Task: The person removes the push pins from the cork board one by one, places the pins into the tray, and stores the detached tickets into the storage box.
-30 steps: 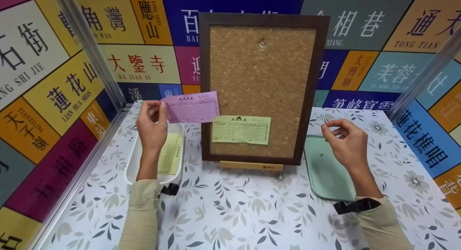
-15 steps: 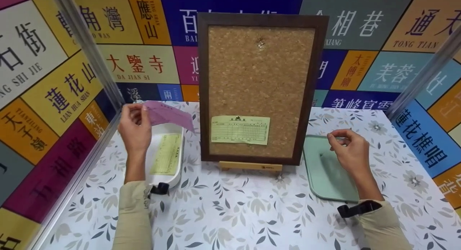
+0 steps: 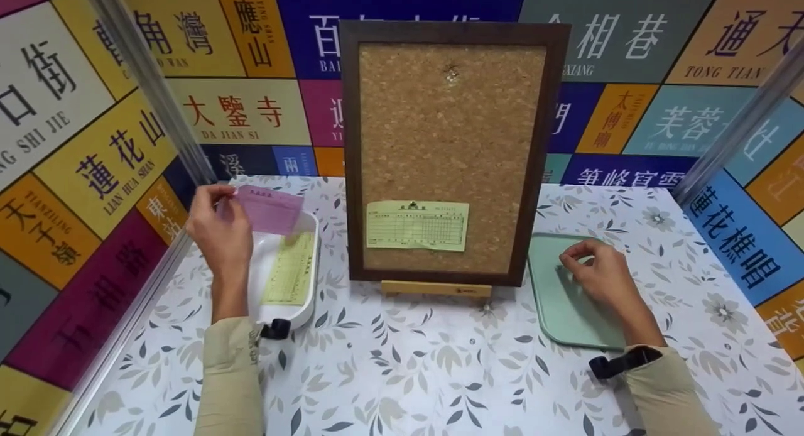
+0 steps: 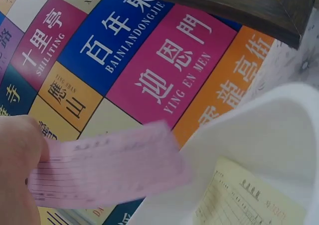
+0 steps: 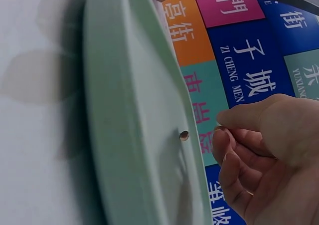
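My left hand (image 3: pixel 220 228) pinches a pink paper form (image 3: pixel 270 210) by one end, above the white bin (image 3: pixel 314 279). A yellow-green form (image 3: pixel 289 269) lies inside that bin. Over the green tray (image 3: pixel 546 310), the thumb and forefinger of my right hand (image 3: pixel 603 276) are pinched together. The right wrist view shows a tiny pale glint between those fingertips, like a thumbtack almost wholly hidden. Another thumbtack (image 5: pixel 184 135) with a brassy head is on the tray. The framed corkboard (image 3: pixel 449 141) stands upright between the hands, a green form (image 3: pixel 416 226) fixed low on it.
A wooden stand (image 3: pixel 436 289) supports the corkboard on a leaf-patterned tablecloth (image 3: pixel 427 367). Panels of coloured signs (image 3: pixel 245 112) close off the back and both sides, with metal posts (image 3: pixel 151 78) at the corners.
My left hand has moved left and down with the pink form, from beside the corkboard to above the white bin. My right hand has lowered toward the green tray.
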A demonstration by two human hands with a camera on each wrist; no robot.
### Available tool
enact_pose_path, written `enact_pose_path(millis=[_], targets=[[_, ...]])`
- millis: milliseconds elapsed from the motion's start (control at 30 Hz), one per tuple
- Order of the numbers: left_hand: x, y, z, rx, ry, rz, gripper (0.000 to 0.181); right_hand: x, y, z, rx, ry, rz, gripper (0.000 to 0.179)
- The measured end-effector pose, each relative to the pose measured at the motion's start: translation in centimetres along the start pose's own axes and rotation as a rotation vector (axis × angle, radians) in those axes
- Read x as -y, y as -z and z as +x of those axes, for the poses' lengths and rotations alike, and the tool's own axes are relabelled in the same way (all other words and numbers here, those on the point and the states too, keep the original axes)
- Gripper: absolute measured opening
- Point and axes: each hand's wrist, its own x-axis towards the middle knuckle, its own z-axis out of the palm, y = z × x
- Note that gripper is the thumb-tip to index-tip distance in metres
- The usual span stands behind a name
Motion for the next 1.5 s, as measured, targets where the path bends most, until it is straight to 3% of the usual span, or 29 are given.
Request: enact_pose_path(millis=[100, 200, 367, 567, 633, 733, 867, 967, 1100, 1233, 1333, 1400, 1500], targets=[[-0.3, -0.1, -0.1, 0.028, -0.078, 0.024, 0.011, -0.3, -0.1, 0.0, 0.032, -0.012, -0.008, 0.02], [-0.6, -0.3, -0.2, 0.134, -0.142, 0.045, 0.012, -0.6, -0.1, -0.1, 0.068, -0.029, -0.012, 0.019], [-1.0, -0.3, -0.5, 0.427, -0.184, 0.099, 0.019, -1.0, -0.2, -0.1, 0.109, -0.056, 0.001, 0.019], [-2.2, 1.1, -0.4, 0.857, -0.115, 0.146, 0.02, -1.4, -0.4, -0.1, 0.135, -0.026, -0.036, 0.018], [-2.8, 1.7, -0.2, 0.951, -0.097, 0.151, 0.021, -1.5, -0.4, 0.0, 0.132, -0.009, -0.053, 0.018], [-3.7, 2.5, 0.1, 1.027, -0.091, 0.139, 0.022, -1.5, -0.5, 0.0, 0.132, 0.0, -0.062, 0.018], [-4.6, 3.3, 0.3, 1.075, -0.06, 0.083, 0.023, -1.5, -0.4, 0.1, 0.14, -0.004, -0.066, 0.017], [-4.6, 3.4, 0.4, 1.06, -0.042, 0.092, 0.025, -1.5, -0.4, 0.0, 0.142, -0.007, -0.07, 0.016], [-3.5, 2.4, 0.1, 0.953, -0.072, 0.198, 0.026, -1.6, -0.5, 0.0, 0.131, -0.005, -0.063, 0.015], [-1.8, 0.7, -0.7, 0.815, -0.177, 0.281, 0.023, -1.7, -0.8, 0.0, 0.103, 0.007, -0.057, 0.014], [-0.8, -0.5, -1.5, 0.754, -0.249, 0.309, 0.02, -1.6, -0.9, 0.0, 0.083, 0.02, -0.058, 0.011], [-0.3, -1.0, -1.9, 0.76, -0.265, 0.322, 0.021, -1.6, -1.0, 0.0, 0.077, 0.026, -0.055, 0.01], [0.1, -1.5, -2.4, 0.828, -0.228, 0.328, 0.024, -1.5, -0.9, 0.0, 0.078, 0.025, -0.055, 0.01]])
